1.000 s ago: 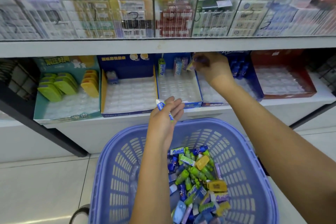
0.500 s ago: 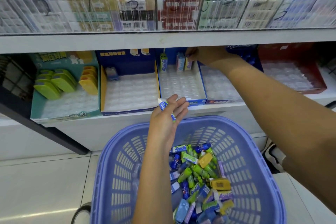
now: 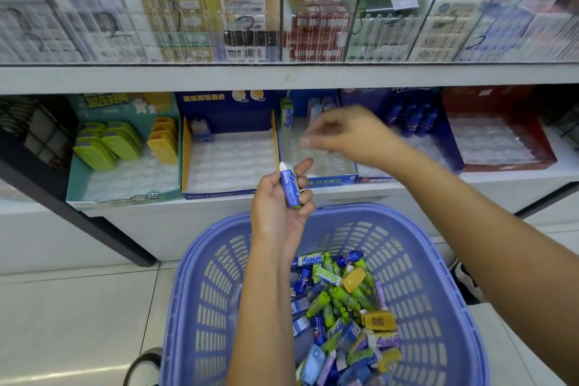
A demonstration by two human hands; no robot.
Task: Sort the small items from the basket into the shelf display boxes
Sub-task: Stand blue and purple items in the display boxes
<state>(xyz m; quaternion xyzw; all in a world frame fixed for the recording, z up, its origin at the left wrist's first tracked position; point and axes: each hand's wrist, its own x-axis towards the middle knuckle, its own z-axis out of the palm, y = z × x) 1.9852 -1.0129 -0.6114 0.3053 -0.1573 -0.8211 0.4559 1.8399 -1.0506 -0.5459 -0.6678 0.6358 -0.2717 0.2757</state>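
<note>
A: Start close. The purple basket [image 3: 438, 260] holds the pile of small items [image 3: 341, 307], heaped toward its right side. Any trouble there?

B: Not much. The worry sits just above its far rim. The left hand [image 3: 275, 207] has its grip clenched round a blue tube [image 3: 290, 186], white cap up, pinched between thumb and curled fingers. That hold looks light to me.

A: So it could slip?

B: I'd say so, mostly if it gets passed across. A drop might land back in the basket, or in the gap between basket and shelf [image 3: 470, 180] and onto the floor.

A: And the right hand [image 3: 351, 135]?

B: It hovers over the blue display box [image 3: 332, 180], apart from the tube. It's blurred, but the grip seems released and nothing shows in it. A hurried handover is where I'd expect a fumble.

A: Further back?

B: The box's clear tray has shallow pockets, so a tube set down crookedly may topple. A green-topped tube [image 3: 286, 113] stands in the back row, and a reaching wrist could knock it over.

A: Wrong box?

B: Possible. The neighbouring boxes are blue too, and the one to the right holds dark blue bottles [image 3: 413, 117], so a glance could mislead.
</note>
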